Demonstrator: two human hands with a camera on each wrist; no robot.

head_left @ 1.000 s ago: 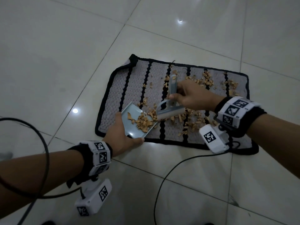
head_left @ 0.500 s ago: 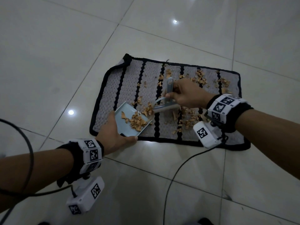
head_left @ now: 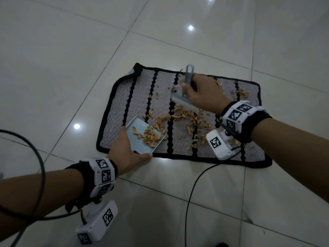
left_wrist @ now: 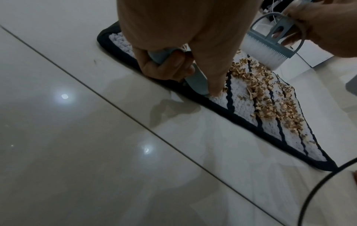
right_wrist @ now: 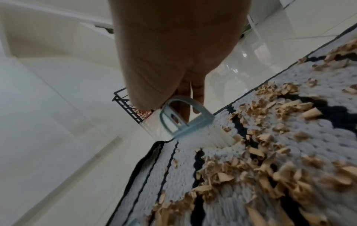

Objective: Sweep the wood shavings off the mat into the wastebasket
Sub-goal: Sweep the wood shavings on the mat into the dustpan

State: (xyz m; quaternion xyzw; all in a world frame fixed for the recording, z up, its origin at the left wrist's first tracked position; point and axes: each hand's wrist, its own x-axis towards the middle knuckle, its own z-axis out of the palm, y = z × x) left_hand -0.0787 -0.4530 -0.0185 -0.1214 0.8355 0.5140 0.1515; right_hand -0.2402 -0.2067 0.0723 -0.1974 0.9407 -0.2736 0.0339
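- Head view: left hand (head_left: 127, 154) grips the near end of a pale blue dustpan (head_left: 142, 138), fingers curled round its handle; pan lies on the near-left part of the mat (head_left: 115, 107), open lip facing right & a bit far
- Right hand (head_left: 203, 94) is wrapped round the handle of a small grey brush (head_left: 183, 98); handle points far, bristle edge down, w/ its long axis running left-far to right-near
- Wood shavings (head_left: 185, 118): small heap already in the pan; main band lies just right of the pan lip, across the mat's middle toward the near-right; thinner scatter at the far-right corner
- Key relation: brush sits on the far side of the main band, pan on the near-left of it, so the shavings lie between the two; a pull near & left should drive them at the lip. Right hand is the one to move, left only steadies
- Left wrist view: bristles (left_wrist: 257, 53) look lifted clear of the mat, hovering over the far end of the band, not touching
- Right wrist view: bristle tips seem at or very near the pile surface; can't tell contact for sure
- Right wrist cocked down, forearm coming in from the right; left forearm low, from near-left
- Black wire wastebasket (right_wrist: 128, 109) shows beyond the mat's edge, on the floor (head_left: 53, 59)
- Judgement: partway, most shavings still on the mat, no dump to the basket due yet
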